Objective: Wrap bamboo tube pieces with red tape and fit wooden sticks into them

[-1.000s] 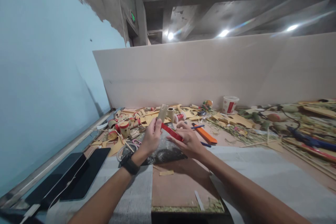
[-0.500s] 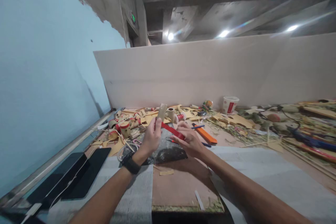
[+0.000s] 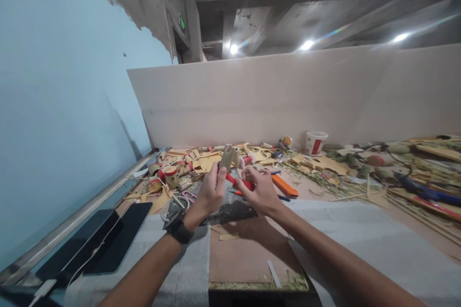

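My left hand (image 3: 212, 189), with a dark watch on its wrist, is closed around a pale bamboo tube (image 3: 227, 156) that leans with its open end up. A red ribbon (image 3: 230, 179) runs from the tube to my right hand (image 3: 260, 193), whose fingers pinch it. Part of the ribbon is hidden behind those fingers. Beneath both hands lies a dark, scuffed mat (image 3: 230, 210). Just beyond them are a spool of red ribbon (image 3: 247, 160) and an orange-handled cutter (image 3: 285, 185).
Painted bamboo pieces (image 3: 172, 177) and yellow scraps crowd the back left. A paper cup (image 3: 316, 144) stands by the white partition (image 3: 252, 100). Bamboo sticks and a blue tool (image 3: 425, 189) lie right. A dark tablet (image 3: 124, 237) rests at left.
My right hand has moved slightly towards my left, and less of the ribbon shows between them. The bamboo tube has tilted and shifted a little to the right.
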Demonstrator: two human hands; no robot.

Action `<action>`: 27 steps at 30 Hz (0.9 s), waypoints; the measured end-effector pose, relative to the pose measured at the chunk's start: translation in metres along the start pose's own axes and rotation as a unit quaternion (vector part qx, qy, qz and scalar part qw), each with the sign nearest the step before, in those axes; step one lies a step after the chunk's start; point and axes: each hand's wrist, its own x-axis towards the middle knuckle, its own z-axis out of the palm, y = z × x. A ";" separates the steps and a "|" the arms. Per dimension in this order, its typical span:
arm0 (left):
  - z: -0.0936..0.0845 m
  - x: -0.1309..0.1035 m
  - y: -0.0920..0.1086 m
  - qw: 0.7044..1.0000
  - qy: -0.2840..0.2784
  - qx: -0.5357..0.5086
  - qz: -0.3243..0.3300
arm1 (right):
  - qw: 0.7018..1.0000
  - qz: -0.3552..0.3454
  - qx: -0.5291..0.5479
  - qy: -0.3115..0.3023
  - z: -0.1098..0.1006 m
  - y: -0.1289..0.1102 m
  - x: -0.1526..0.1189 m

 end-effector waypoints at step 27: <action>0.003 0.001 -0.007 0.998 -0.025 0.011 -0.051 | 0.920 0.098 0.342 -0.166 -0.006 -0.012 -0.001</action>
